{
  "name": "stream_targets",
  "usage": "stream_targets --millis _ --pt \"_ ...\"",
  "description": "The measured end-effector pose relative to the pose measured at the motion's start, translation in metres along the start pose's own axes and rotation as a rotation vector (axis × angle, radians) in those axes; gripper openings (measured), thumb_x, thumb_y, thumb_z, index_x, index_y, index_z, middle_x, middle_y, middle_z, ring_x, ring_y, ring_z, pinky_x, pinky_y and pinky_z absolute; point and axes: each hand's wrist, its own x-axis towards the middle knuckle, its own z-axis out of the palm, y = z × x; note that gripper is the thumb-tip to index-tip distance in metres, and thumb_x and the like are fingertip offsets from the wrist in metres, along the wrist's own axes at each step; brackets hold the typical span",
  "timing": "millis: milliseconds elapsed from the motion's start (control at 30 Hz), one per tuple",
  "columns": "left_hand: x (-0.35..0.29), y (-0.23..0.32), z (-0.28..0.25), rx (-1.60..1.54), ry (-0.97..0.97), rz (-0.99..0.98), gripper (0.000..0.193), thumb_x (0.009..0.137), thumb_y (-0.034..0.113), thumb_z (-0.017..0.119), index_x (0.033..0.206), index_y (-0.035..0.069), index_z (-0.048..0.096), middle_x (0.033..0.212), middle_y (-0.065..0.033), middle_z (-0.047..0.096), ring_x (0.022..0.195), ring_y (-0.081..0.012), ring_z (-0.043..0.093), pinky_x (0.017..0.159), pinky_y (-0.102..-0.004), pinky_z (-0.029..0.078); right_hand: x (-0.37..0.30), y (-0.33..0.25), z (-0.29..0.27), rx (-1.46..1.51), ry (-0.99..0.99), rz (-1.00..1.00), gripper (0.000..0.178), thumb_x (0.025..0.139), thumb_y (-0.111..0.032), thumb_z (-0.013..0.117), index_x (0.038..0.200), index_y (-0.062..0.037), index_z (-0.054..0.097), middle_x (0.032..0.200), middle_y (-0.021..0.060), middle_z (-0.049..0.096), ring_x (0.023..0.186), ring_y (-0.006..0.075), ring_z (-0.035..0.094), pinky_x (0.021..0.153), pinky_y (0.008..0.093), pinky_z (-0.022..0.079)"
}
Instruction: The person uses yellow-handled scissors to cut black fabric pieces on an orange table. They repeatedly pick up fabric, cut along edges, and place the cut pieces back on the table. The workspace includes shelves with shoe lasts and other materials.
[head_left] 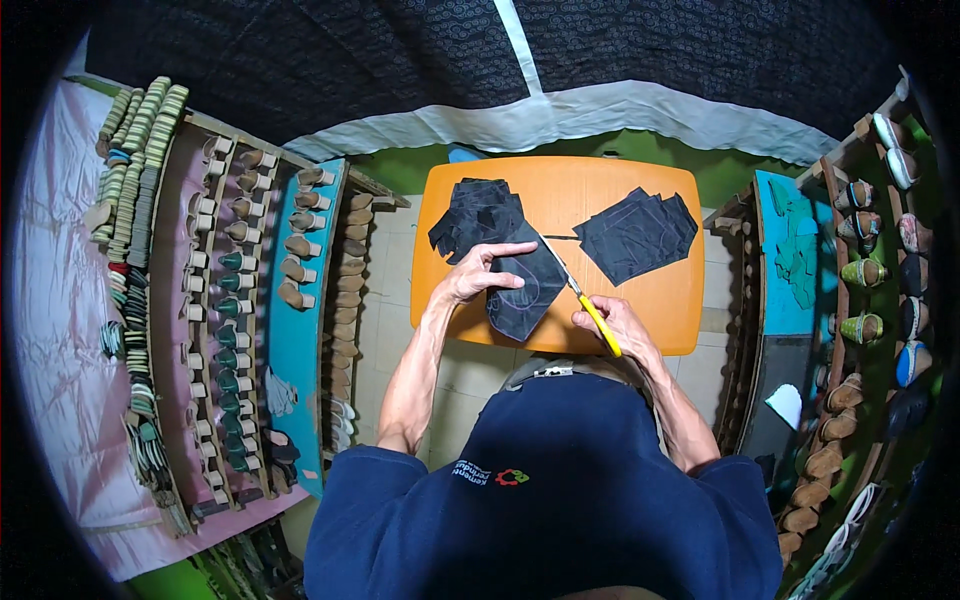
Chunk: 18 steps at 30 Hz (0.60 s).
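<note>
My left hand (pixel 475 277) grips a piece of black fabric (pixel 520 315) that bears a faint drawn outline, thumb and forefinger stretched over it. My right hand (pixel 618 322) is closed on a pair of scissors with yellow handles (pixel 600 322). Their blades (pixel 556 258) point up and to the left, along the right edge of the fabric; whether they touch it I cannot tell. Beyond my left hand lies a loose heap of black fabric pieces (pixel 478 205). To the right rests a stack of black fabric pieces (pixel 640 235) with pale outlines.
An orange table (pixel 560 185) stands before me. Racks with rows of shoes (pixel 232 340) and striped slippers (pixel 135 170) line the left side. More shoes (pixel 830 440) fill the right racks, beside a blue panel (pixel 785 310). A dark patterned curtain (pixel 400 60) hangs beyond the table.
</note>
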Motion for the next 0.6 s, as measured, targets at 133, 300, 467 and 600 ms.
stream_targets --millis 133,300,467,600 --pt "0.001 -0.003 0.002 -0.022 -0.008 0.02 0.067 0.075 -0.006 0.075 0.139 0.0 0.057 0.123 -0.0117 0.069 0.111 -0.0154 0.065 0.102 -0.0288 0.049 0.0 -0.001 -0.001 0.008 0.007 -0.002 0.058 0.082 -0.056 0.078 0.07 -0.0041 0.055 0.061 -0.0018 0.04 0.058 0.0114 0.037 0.054 0.0342 0.032" --pt "0.002 -0.005 0.003 -0.028 -0.006 0.002 0.066 0.075 -0.003 0.077 0.138 0.003 0.059 0.123 -0.0099 0.069 0.108 -0.0129 0.064 0.101 -0.0278 0.049 -0.002 0.002 -0.002 -0.009 0.022 -0.018 0.058 0.082 -0.054 0.079 0.069 -0.0034 0.055 0.061 -0.0016 0.041 0.058 0.0109 0.037 0.053 0.0339 0.032" --pt "0.004 -0.008 0.006 -0.027 -0.042 -0.039 0.065 0.076 -0.007 0.076 0.138 0.001 0.058 0.125 -0.0101 0.068 0.112 -0.0151 0.063 0.104 -0.0288 0.047 -0.001 0.0 0.002 0.005 0.052 -0.026 0.058 0.083 -0.054 0.078 0.067 -0.004 0.055 0.06 -0.0022 0.041 0.057 0.0105 0.036 0.052 0.0329 0.03" --pt "0.003 -0.014 0.007 -0.033 -0.068 -0.095 0.058 0.08 -0.003 0.075 0.136 0.003 0.061 0.123 -0.0092 0.069 0.109 -0.0135 0.064 0.102 -0.0278 0.048 -0.006 -0.01 0.0 0.048 0.033 0.086 0.05 0.084 -0.051 0.077 0.069 -0.0073 0.058 0.06 -0.0053 0.041 0.058 0.0076 0.037 0.052 0.0313 0.031"
